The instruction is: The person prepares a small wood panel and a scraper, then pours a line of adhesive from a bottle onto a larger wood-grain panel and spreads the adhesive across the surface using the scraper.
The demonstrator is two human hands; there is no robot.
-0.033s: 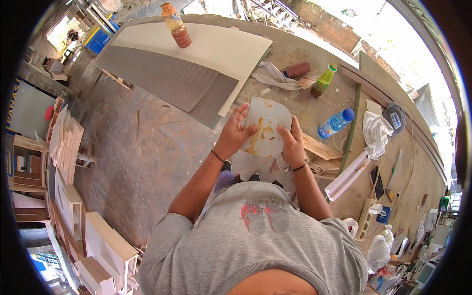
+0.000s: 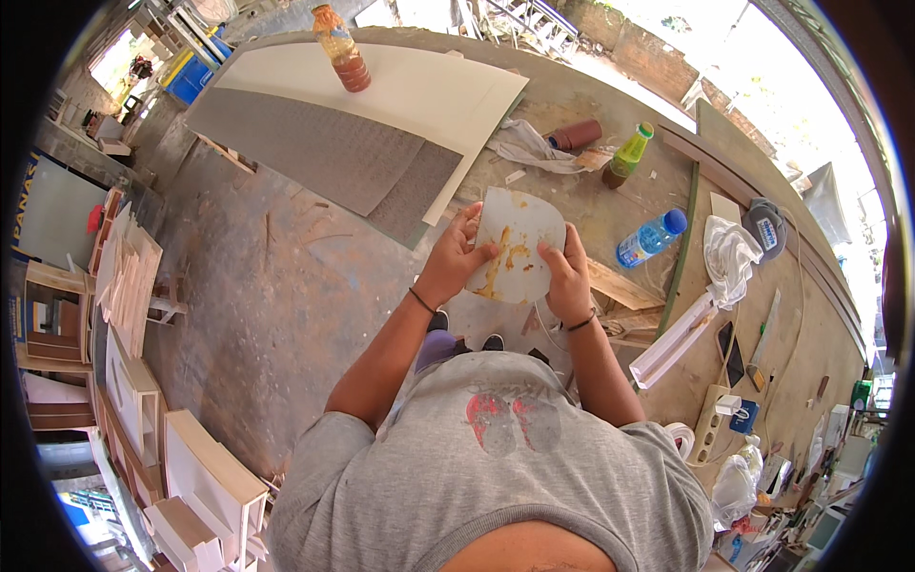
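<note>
Held up before my chest is a thin, pale grey sheet (image 2: 518, 250) with a rounded top right corner and yellow-brown smears across its face. My left hand (image 2: 456, 255) grips its left edge, thumb on the front and fingers around the side and behind. From the opposite side my right hand (image 2: 566, 276) clasps the right edge in the same way, thumb on the front. The fingertips behind the sheet are hidden. Beyond it stands the workbench (image 2: 572, 205), apart from the sheet.
Long white (image 2: 429, 81) and dark grey panels (image 2: 315, 143) lie at the far left of the bench, with an orange-topped bottle (image 2: 341, 52) on them. Rightward are a green-capped bottle (image 2: 627, 157), a blue-capped bottle (image 2: 652, 238), a saw (image 2: 765, 334) and a phone (image 2: 730, 354). Wooden boxes (image 2: 205, 477) stand at lower left.
</note>
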